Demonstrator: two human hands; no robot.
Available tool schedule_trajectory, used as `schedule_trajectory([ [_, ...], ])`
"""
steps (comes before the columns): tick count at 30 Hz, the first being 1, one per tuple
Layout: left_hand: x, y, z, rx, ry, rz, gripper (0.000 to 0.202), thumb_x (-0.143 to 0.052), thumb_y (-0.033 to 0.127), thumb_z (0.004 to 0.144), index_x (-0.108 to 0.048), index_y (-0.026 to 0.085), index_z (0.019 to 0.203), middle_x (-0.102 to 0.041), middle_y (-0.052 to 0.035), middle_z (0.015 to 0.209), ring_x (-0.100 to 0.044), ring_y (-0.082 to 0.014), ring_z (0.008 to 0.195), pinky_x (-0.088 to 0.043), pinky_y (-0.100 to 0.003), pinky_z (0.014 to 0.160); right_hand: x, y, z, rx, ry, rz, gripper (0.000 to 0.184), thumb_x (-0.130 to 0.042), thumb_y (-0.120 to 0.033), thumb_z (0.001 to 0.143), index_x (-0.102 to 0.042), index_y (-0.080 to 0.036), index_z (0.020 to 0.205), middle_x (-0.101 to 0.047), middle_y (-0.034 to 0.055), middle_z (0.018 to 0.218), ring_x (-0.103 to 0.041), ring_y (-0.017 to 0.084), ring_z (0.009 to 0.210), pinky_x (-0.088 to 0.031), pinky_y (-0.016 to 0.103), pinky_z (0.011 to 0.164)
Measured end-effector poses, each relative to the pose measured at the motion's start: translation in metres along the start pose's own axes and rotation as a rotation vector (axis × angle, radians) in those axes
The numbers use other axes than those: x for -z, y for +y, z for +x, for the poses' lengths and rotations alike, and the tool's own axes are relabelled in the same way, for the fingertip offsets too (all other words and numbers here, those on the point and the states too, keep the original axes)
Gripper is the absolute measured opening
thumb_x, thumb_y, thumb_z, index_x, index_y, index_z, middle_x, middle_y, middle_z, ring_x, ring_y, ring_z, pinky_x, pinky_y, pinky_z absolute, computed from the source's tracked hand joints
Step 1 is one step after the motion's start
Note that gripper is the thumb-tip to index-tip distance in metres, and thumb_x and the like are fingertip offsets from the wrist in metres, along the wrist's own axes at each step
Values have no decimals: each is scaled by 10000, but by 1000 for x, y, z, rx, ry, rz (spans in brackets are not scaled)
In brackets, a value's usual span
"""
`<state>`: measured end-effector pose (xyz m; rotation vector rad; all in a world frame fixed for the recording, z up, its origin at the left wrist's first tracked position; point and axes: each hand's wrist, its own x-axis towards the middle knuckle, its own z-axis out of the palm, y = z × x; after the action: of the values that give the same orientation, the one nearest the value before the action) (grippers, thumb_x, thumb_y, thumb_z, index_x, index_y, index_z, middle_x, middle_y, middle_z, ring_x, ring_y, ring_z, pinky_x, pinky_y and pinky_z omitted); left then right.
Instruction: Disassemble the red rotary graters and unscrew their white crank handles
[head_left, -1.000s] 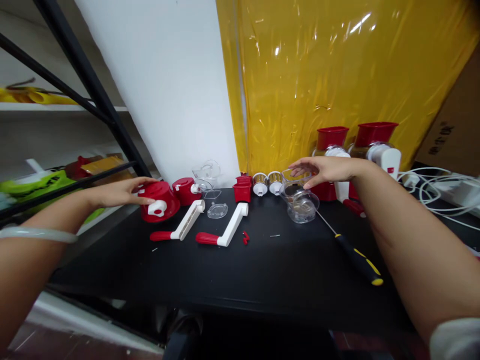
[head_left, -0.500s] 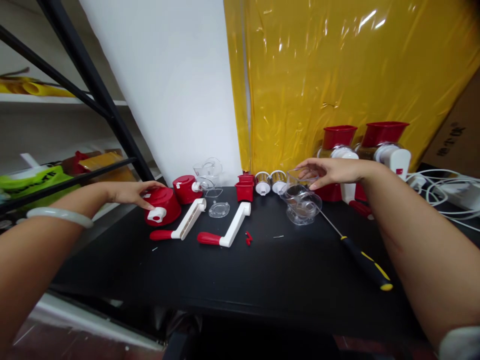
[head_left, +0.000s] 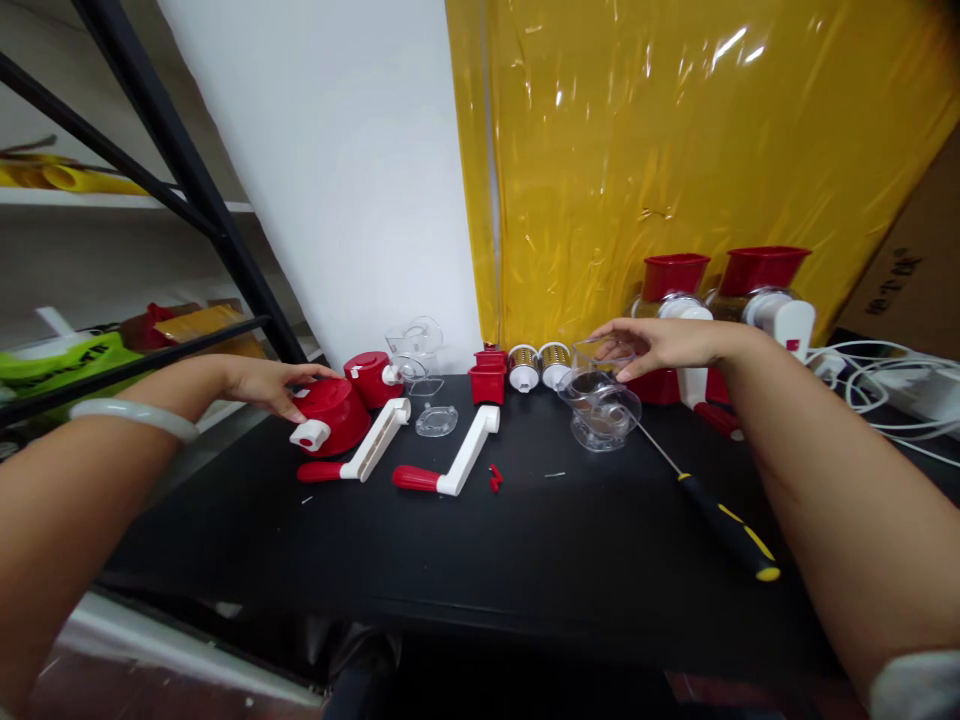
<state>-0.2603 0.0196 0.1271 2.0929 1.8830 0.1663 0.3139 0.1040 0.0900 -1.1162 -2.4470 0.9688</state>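
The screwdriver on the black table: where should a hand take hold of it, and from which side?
Probably best around the middle of its thick black-and-yellow handle, from above on the near side. The screwdriver lies with that handle angled toward the person, while its thin shaft points away toward the clear housing.

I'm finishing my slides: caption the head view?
Left hand on a red base, right hand on a clear plastic housing, two crank handles between them.
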Motion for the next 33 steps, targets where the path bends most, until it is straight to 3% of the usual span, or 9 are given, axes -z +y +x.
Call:
schedule_trajectory([
  [2,0,1,2,84,-201,-122,942,-762,354,514,-463,154,1385,-677,-110,1235,-672,-204,930,-540,-319,777,0,0,0,3,1,-5,822,-806,-428,642,-496,-271,1386,-647,81,1285,-582,306,1220,-464,455,1059],
  [4,1,5,1,120,-281,-153,1009,-744,364,555,-349,134,1454,-608,-141,1339,-658,-209,988,-538,-318,787,0,-1,0,5,0,-14,824,-806,-430,639,-496,-269,1386,-649,82,1282,-584,308,1218,-463,460,1059],
  [7,2,11,-4,128,-260,-138,1033,-751,406,565,-337,125,1468,-607,-162,1338,-667,-219,973,-540,-289,740,0,-2,0,1,-3,-18,829,-805,-434,636,-495,-270,1387,-651,80,1280,-587,312,1213,-468,467,1054],
  [11,-1,18,-8,222,-223,-192,999,-721,514,632,-326,204,1495,-626,-137,1321,-678,-251,992,-537,-295,722,-1,-3,0,1,9,-18,831,-805,-442,633,-496,-287,1388,-660,67,1268,-591,315,1210,-480,463,1046],
  [14,-12,20,-5,299,-83,-126,933,-671,623,662,-394,228,1461,-632,-134,1312,-674,-272,996,-536,-306,686,-1,-2,1,3,11,-26,825,-801,-448,640,-492,-290,1388,-662,65,1263,-601,314,1196,-484,464,1045],
  [17,-23,21,-1,329,18,18,945,-659,679,637,-469,145,1394,-664,-179,1237,-679,-289,952,-533,-316,647,0,1,2,11,11,-27,829,-793,-456,650,-477,-297,1400,-671,66,1244,-620,312,1170,-492,471,1038],
  [20,-25,25,0,332,-16,27,932,-671,673,623,-507,86,1327,-699,-175,1150,-680,-283,911,-536,-318,645,1,5,3,24,14,-40,839,-790,-464,649,-471,-301,1407,-678,66,1230,-627,314,1159,-492,477,1037],
  [26,-21,26,0,379,-64,-22,867,-681,604,651,-512,80,1321,-701,-185,1138,-689,-284,893,-546,-325,633,0,1,4,1,12,-56,852,-794,-476,638,-478,-278,1404,-656,73,1273,-609,310,1187,-475,458,1052],
  [33,-26,16,12,325,21,18,840,-693,692,523,-645,191,1195,-756,-83,890,-689,-260,784,-512,-394,679,1,0,4,16,13,-78,828,-794,-480,636,-499,-290,1386,-682,64,1222,-631,309,1146,-480,460,1042],
])
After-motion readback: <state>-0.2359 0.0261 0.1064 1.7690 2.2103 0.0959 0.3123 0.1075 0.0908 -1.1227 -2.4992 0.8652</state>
